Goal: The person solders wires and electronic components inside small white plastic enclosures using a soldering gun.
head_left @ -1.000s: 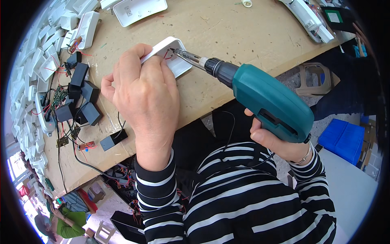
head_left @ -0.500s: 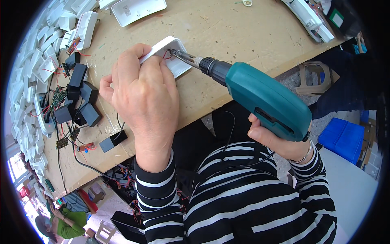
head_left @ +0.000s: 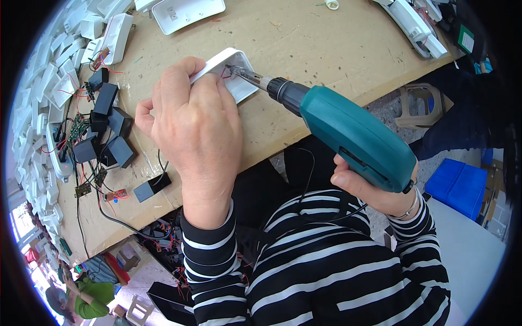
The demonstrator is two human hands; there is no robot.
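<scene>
Holding the white plastic housing (head_left: 234, 76) down on the counter (head_left: 326, 49), your left hand (head_left: 196, 130) lies over it with the fingers curled on its near edge, so most of the housing is hidden under the hand. It sits near the front edge of the counter, a little left of the middle. Your right hand (head_left: 375, 190) is closed around the grip of the teal electric screwdriver (head_left: 348, 136), down at the right, off the counter edge. The screwdriver points up and to the left, and its metal bit (head_left: 244, 75) reaches into the open side of the housing, where thin red wires show. To the left of your left hand, black adapter blocks (head_left: 106, 130) lie on the counter with small circuit boards (head_left: 81, 189) and black cables. Many white housings (head_left: 49, 98) are piled along the left rim, and one more white shell (head_left: 187, 11) lies at the far side.
</scene>
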